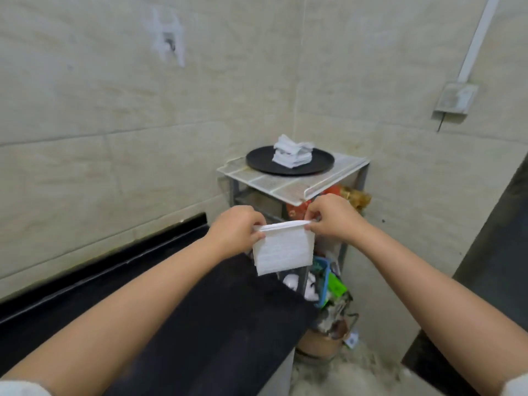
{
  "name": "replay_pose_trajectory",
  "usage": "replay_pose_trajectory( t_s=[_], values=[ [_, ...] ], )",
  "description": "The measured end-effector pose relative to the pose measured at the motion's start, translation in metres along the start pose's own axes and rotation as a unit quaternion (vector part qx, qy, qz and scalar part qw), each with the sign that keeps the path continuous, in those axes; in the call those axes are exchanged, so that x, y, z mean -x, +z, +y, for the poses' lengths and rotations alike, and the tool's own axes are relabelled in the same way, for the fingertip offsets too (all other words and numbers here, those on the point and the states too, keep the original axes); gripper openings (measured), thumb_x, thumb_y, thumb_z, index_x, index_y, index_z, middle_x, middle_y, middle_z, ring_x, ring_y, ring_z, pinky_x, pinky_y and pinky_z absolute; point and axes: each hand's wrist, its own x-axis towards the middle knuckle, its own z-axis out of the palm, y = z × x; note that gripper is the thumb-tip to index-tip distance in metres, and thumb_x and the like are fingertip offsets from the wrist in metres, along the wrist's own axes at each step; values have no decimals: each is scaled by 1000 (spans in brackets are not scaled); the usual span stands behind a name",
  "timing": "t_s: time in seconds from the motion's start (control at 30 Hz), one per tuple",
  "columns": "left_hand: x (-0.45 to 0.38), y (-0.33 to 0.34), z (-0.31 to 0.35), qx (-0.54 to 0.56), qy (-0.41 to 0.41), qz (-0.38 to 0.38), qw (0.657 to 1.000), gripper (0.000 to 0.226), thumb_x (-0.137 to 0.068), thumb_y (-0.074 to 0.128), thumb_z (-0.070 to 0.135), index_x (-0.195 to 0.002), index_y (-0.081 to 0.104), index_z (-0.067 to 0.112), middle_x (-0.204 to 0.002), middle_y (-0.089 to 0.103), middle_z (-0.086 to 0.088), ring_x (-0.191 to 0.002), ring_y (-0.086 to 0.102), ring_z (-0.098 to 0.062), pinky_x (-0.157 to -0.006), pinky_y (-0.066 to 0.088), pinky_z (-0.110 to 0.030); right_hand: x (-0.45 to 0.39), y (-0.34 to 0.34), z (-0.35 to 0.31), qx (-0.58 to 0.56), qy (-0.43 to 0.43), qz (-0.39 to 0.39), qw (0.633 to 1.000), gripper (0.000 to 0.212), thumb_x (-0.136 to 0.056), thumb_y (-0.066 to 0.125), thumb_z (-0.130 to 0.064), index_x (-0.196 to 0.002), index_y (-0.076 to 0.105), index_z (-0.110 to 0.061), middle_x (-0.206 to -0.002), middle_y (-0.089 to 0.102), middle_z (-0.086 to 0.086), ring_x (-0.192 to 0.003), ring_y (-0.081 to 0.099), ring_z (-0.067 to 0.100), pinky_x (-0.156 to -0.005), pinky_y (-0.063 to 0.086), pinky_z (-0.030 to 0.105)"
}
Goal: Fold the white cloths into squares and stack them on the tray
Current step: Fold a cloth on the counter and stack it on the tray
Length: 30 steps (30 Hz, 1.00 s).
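Observation:
A white cloth (283, 248) hangs in the air, folded over into a near square. My left hand (235, 228) pinches its top left corner and my right hand (333, 217) pinches its top right corner. The folded top edge is stretched between them. Beyond my hands, a round black tray (257, 161) rests on top of a white rack. A stack of several folded white cloths (293, 155) sits on the tray, slightly uneven at the top.
The white mesh-topped rack (285, 185) stands in the tiled corner, its lower shelves crowded with containers and packets. A black countertop (214, 324) runs below my forearms. A clay pot (323, 342) sits on the floor. A dark surface (494, 267) is at right.

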Motion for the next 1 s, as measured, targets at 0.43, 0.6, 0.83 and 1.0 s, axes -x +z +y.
replay_pose_trajectory(
  t_s=[0.43, 0.6, 0.83, 1.0],
  values=[
    [-291, -22, -23, 75, -86, 29, 993, 24, -86, 62, 14, -107, 67, 6, -103, 70, -12, -95, 63, -26, -68, 36, -25, -246, -68, 161, -71, -4, 15, 997, 18, -81, 62, -9, -97, 70, -7, -97, 69, 9, -80, 50, 11, -54, 30, 10],
    [-374, -11, -33, 114, -181, 104, 971, 20, -85, 58, 9, -102, 68, 5, -94, 72, -16, -94, 66, -28, -85, 52, -33, -328, -68, 205, -155, 15, 17, 988, 14, -80, 57, 1, -88, 67, -3, -72, 63, 9, -57, 57, 14, -45, 42, 11],
    [-489, 8, -41, 59, -278, 266, 921, 26, -89, 49, 7, -110, 64, 6, -115, 58, -17, -107, 55, -32, -85, 42, -32, -460, -45, 265, -235, -40, 128, 963, 18, -78, 60, -1, -93, 70, 0, -81, 64, 13, -77, 56, 19, -54, 34, 24],
    [-524, 60, -38, 17, -303, 198, 932, 28, -90, 53, 10, -116, 61, 4, -119, 53, -16, -107, 53, -32, -88, 42, -34, -507, 23, 314, -236, -108, 62, 964, 17, -80, 58, -1, -93, 70, 1, -98, 70, 20, -94, 63, 31, -58, 34, 20]
  ],
)
